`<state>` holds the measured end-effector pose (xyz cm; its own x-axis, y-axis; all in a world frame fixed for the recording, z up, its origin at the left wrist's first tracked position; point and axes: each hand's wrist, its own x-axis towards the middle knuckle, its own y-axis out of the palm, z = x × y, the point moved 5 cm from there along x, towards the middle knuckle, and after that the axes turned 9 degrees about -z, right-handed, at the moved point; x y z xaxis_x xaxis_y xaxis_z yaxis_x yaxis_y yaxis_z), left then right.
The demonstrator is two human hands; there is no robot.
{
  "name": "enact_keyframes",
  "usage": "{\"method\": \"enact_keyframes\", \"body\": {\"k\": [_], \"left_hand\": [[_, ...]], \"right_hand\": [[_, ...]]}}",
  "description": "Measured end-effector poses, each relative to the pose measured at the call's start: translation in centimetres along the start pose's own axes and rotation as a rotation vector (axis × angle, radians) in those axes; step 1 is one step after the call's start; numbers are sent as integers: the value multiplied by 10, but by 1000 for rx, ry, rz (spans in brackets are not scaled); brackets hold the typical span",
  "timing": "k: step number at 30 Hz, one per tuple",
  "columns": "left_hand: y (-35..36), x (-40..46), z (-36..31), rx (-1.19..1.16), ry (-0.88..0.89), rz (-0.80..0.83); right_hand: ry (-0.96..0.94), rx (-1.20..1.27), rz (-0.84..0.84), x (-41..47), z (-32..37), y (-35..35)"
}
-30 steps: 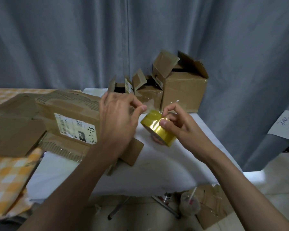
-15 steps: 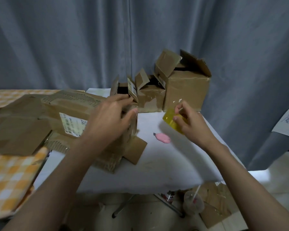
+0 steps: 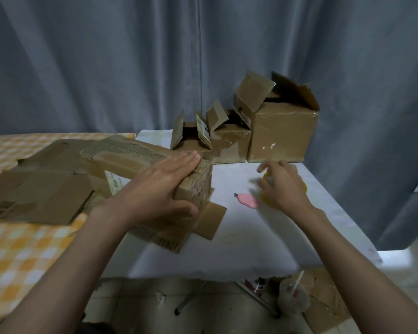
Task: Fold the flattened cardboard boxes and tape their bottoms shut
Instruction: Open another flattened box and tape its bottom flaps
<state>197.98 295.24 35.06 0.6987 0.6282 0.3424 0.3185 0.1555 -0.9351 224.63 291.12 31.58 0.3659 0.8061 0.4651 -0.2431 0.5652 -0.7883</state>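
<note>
A folded cardboard box (image 3: 152, 162) with a white label lies on its side on the white table (image 3: 239, 239). My left hand (image 3: 159, 189) presses flat on the box's top right edge, fingers straight, thumb down its side. My right hand (image 3: 282, 186) is blurred and covers a yellow tape roll (image 3: 304, 186) that is down on the table, fingers curled over it. A pink box cutter (image 3: 247, 200) lies just left of that hand. Flattened cardboard (image 3: 36, 189) is stacked at the left.
Three folded boxes with raised flaps stand at the table's back: small (image 3: 191, 141), medium (image 3: 229, 143) and large (image 3: 280, 131). An orange checked cloth (image 3: 22, 256) covers the left surface. A plastic cup (image 3: 293, 297) and scrap cardboard lie on the floor. A grey curtain hangs behind.
My right hand carried the tape roll away from the box and down onto the table. My left hand flattened out on the box's edge. The pink cutter came into view.
</note>
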Motion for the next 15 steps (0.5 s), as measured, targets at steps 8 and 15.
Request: {"method": "enact_keyframes", "body": {"k": [8, 15], "left_hand": [[12, 1, -48, 165, -110, -158], [5, -3, -16, 70, -152, -63]], "right_hand": [[64, 600, 74, -18, 101, 12], [203, 605, 179, -17, 99, 29]]}}
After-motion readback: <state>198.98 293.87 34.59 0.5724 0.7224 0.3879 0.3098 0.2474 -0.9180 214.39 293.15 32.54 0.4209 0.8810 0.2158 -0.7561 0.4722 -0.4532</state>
